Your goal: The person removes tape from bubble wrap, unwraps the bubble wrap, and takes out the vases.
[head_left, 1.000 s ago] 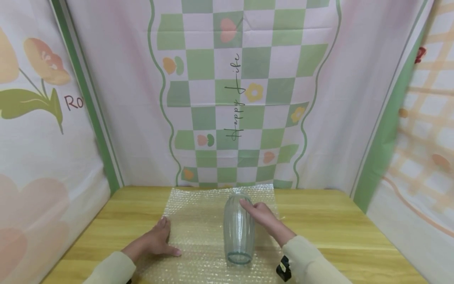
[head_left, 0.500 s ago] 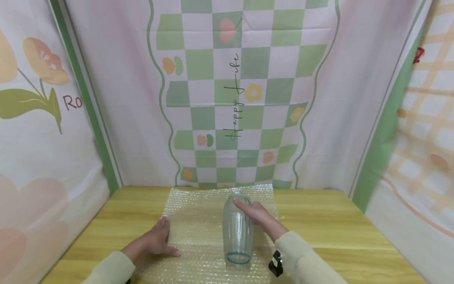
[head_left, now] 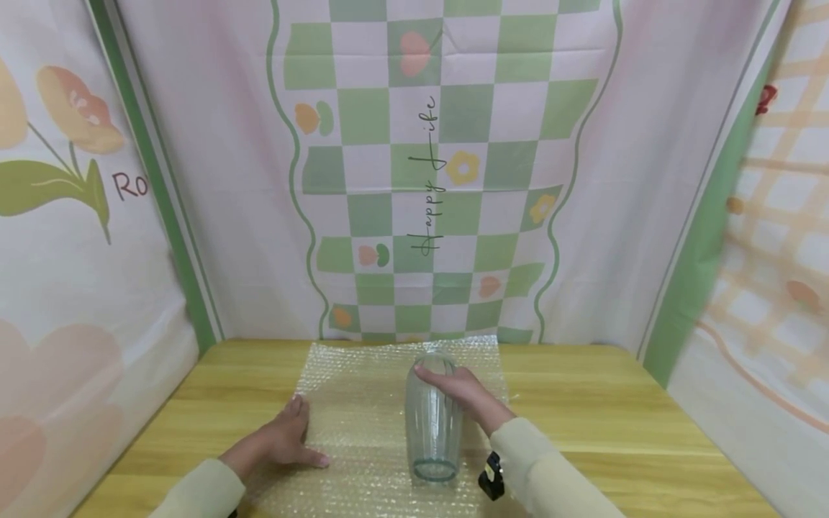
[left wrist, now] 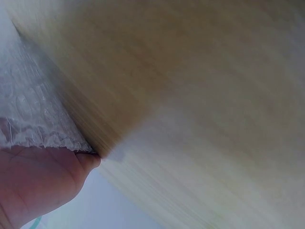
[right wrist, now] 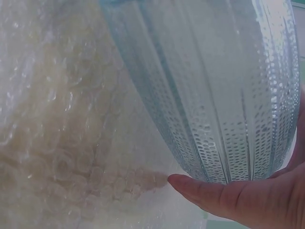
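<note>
A clear, bluish ribbed glass vase (head_left: 432,432) is over the bubble wrap (head_left: 356,417), its narrower end towards the back and a round glass rim facing me. My right hand (head_left: 468,392) grips it near the far end, thumb laid across the top; the other fingers are hidden behind the glass. Up close in the right wrist view, the thumb (right wrist: 209,193) bends round the dimpled narrow end of the vase (right wrist: 214,95). My left hand (head_left: 288,437) rests at the wrap's left edge, thumb spread apart. In the left wrist view, bubble wrap (left wrist: 33,105) covers part of that hand (left wrist: 43,181).
Underneath is a wooden table (head_left: 596,403), its surface showing on both sides of the wrap. A green-checked curtain (head_left: 421,165) hangs behind the back edge, with printed cloths at left and right. A small black device (head_left: 492,476) sits at my right wrist.
My right hand has moved left, its thumb reaching further across the vase. The vase has shifted very slightly left. My left hand and the bubble wrap stay about where they were.
</note>
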### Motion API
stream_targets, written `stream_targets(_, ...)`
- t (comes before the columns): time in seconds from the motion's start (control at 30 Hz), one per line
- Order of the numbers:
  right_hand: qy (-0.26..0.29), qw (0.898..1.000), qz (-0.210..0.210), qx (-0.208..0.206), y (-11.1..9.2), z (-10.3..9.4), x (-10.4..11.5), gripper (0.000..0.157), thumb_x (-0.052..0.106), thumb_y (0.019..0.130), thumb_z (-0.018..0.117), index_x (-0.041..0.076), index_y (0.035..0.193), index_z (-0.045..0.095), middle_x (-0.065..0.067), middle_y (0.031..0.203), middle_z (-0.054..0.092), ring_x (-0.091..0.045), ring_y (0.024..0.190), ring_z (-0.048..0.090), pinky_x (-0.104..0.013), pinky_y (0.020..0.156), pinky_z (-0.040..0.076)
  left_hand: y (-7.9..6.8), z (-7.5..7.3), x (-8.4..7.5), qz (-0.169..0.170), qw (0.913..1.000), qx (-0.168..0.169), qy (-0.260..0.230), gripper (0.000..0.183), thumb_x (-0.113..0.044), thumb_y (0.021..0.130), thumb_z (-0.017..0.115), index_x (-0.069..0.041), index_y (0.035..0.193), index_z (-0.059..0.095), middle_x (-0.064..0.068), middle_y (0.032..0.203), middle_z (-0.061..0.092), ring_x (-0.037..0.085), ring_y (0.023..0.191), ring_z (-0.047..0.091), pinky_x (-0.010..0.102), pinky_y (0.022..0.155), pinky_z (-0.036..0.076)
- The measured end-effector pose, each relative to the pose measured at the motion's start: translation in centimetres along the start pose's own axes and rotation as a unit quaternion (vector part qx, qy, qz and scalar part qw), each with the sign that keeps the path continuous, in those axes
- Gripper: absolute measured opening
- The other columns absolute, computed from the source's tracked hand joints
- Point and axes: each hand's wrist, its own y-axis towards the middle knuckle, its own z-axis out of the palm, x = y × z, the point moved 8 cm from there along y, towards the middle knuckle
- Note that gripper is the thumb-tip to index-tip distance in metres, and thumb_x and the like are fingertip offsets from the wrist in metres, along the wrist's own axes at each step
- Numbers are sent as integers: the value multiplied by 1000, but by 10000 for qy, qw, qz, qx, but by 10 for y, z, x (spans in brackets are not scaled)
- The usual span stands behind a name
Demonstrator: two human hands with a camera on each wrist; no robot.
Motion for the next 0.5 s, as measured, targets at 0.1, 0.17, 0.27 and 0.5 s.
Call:
stream_targets(0.1, 32, 10000, 58, 36, 1, 2, -1, 98, 57, 78, 73, -21, 130, 42, -29, 116, 57, -38, 102, 59, -55, 90, 50, 0, 0, 0, -24, 10000, 17, 2, 128, -56, 65, 82, 23, 142, 17, 44, 147, 4, 54, 139, 8, 60, 113, 13)
stream_targets(0.17, 84, 9999, 89, 64, 2, 3, -2, 94, 55, 77, 75, -19, 127, 45, -25, 112, 59, -35, 98, 60, -53, 88, 51, 0, 1, 1, -51, 10000, 37, 7, 128, -56, 65, 82, 23, 142, 16, 44, 147, 4, 54, 139, 8, 60, 113, 13)
stream_targets(0.27, 191, 9997, 126, 92, 3, 3, -3, 87, 52, 76, 77, -16, 124, 50, -20, 105, 62, -31, 93, 62, -51, 85, 53, 0, 0, 0, -59, 10000, 59, 13, 128, -56, 65, 82, 23, 142, 16, 44, 147, 4, 54, 139, 7, 60, 113, 13)
stream_targets(0.5, 289, 9994, 147, 112, 3, 4, -4, 77, 47, 76, 78, -12, 118, 54, -17, 97, 64, -30, 86, 64, -47, 78, 56, -1, -1, -2, 7, 10000, 48, -5, 128, -56, 66, 82, 23, 142, 15, 44, 147, 4, 54, 139, 7, 59, 113, 12)
